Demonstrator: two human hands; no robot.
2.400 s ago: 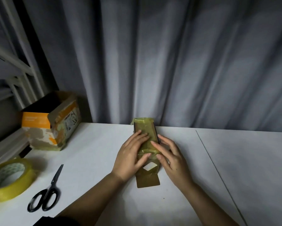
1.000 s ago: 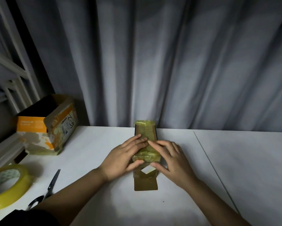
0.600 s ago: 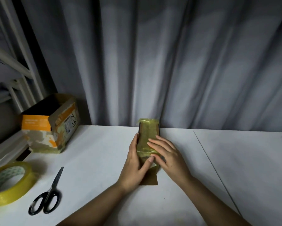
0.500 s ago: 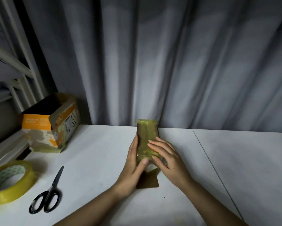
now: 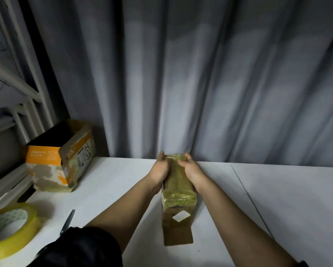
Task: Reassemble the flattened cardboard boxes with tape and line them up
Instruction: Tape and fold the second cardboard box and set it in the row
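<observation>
A long brown cardboard box (image 5: 178, 191) wrapped in yellowish tape lies lengthwise on the white table (image 5: 111, 189), its near flap open and flat on the surface. My left hand (image 5: 161, 168) presses on the far left side of the box. On the far right side my right hand (image 5: 189, 168) does the same. Both hands reach the box's far end, where the fingertips are hidden behind it. A second box (image 5: 60, 160), orange and white with its top open, stands at the back left.
A big roll of yellow tape (image 5: 9, 228) lies at the near left edge. Black scissors (image 5: 68, 221) rest beside it, partly hidden by my dark sleeve. A grey curtain hangs right behind the table. A seam in the tabletop runs along the right.
Both hands slid from the near middle of the box along its sides to the far end. The near flap now lies fully uncovered.
</observation>
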